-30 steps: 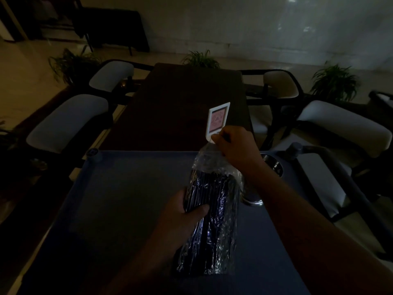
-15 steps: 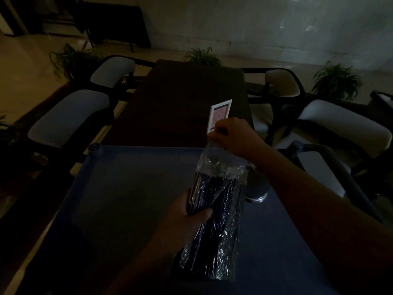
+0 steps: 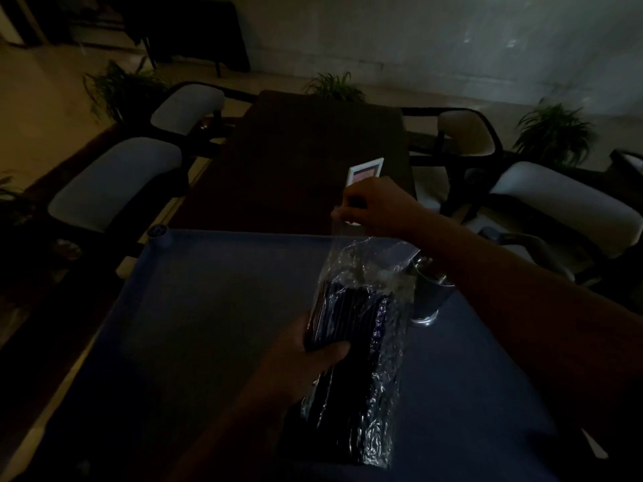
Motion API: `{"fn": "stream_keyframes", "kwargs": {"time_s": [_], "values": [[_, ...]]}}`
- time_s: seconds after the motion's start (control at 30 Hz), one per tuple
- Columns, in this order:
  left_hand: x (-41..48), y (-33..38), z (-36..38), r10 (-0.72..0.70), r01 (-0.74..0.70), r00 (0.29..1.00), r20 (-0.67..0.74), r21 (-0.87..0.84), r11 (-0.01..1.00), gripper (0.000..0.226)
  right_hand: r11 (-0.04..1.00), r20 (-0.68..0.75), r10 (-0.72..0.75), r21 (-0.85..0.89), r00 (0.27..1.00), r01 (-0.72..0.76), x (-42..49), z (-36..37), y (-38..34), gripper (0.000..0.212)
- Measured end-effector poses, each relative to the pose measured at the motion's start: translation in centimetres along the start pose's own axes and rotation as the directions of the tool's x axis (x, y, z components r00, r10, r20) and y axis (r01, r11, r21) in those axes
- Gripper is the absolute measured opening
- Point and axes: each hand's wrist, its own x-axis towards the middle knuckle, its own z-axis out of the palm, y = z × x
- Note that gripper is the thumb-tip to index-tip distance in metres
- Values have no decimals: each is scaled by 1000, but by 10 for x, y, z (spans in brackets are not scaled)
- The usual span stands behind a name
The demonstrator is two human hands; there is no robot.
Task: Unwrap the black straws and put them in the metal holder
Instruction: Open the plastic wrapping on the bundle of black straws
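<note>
A pack of black straws [image 3: 358, 346] in crinkled clear plastic stands tilted on the blue table [image 3: 195, 307]. My left hand [image 3: 306, 360] grips the pack around its middle. My right hand [image 3: 375, 207] pinches the top of the clear wrapper [image 3: 362, 259], where a white label card [image 3: 363, 170] sticks up, and the plastic is stretched upward. The metal holder [image 3: 426, 297] stands just right of the pack, partly hidden behind the wrapper and my right forearm.
Beyond the blue table lies a long dark table [image 3: 313, 151] with padded chairs [image 3: 114, 182] on both sides. Potted plants [image 3: 553, 130] stand near the far wall. The room is dim.
My right hand has pulled the top of the wrapper up and away, stretching the plastic. The left hand has kept its grip on the pack.
</note>
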Motion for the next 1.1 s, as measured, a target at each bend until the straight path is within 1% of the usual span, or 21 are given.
{"fn": "stream_keyframes", "kwargs": {"time_s": [0.1,0.23,0.33,0.43,0.5,0.6,0.7,0.8,0.87,0.9,0.93,0.97,1.0,1.03,1.07,1.1], "values": [[-2,0,1,-7,7,1000,13,-28,1000,33,1000,-4,-30,-5,1000,30,5,1,0,27],[-5,1,2,-19,21,999,45,-47,999,36,1000,-27,-9,-2,1000,9,10,7,2,23],[-4,1,1,-18,23,998,68,-85,996,37,1000,-65,1,-9,998,-2,15,11,0,27],[-5,2,1,-14,29,993,121,-122,992,52,999,-126,37,14,991,-36,21,11,0,37],[-4,3,-1,-9,26,993,120,-142,989,51,998,-191,64,37,980,-58,24,8,2,36],[-1,0,-6,20,-8,996,89,-140,990,38,996,-323,89,11,942,-90,23,-3,0,18],[3,-4,-11,15,-7,999,39,-193,981,31,994,-502,101,8,859,-112,8,-16,-9,16],[6,-5,-19,12,-7,1000,23,-216,976,40,990,-555,129,125,822,-71,-31,-13,-22,15],[8,-4,-25,28,-23,999,18,-232,972,52,967,-558,213,240,802,-90,-62,2,-27,10],[10,-3,-28,42,-37,999,18,-238,971,59,938,-547,295,324,784,-127,-78,12,-29,8],[12,-2,-29,49,-44,999,13,-253,966,73,894,-529,386,418,756,-165,-93,24,-33,6],[15,-2,-30,36,-35,999,-3,-274,961,92,835,-503,477,515,721,-193,-107,38,-36,7],[17,-2,-31,4,-11,1000,-23,-290,957,105,758,-452,562,616,692,-213,-120,52,-41,13],[18,-2,-33,-14,0,999,-44,-305,952,106,657,-358,634,717,685,-233,-130,66,-47,24],[19,-3,-34,-16,-1,999,-49,-320,947,98,532,-236,685,809,690,-251,-139,80,-53,37],[21,-4,-35,-8,-4,999,-35,-327,945,84,387,-108,708,886,698,-256,-145,90,-58,46]]}}
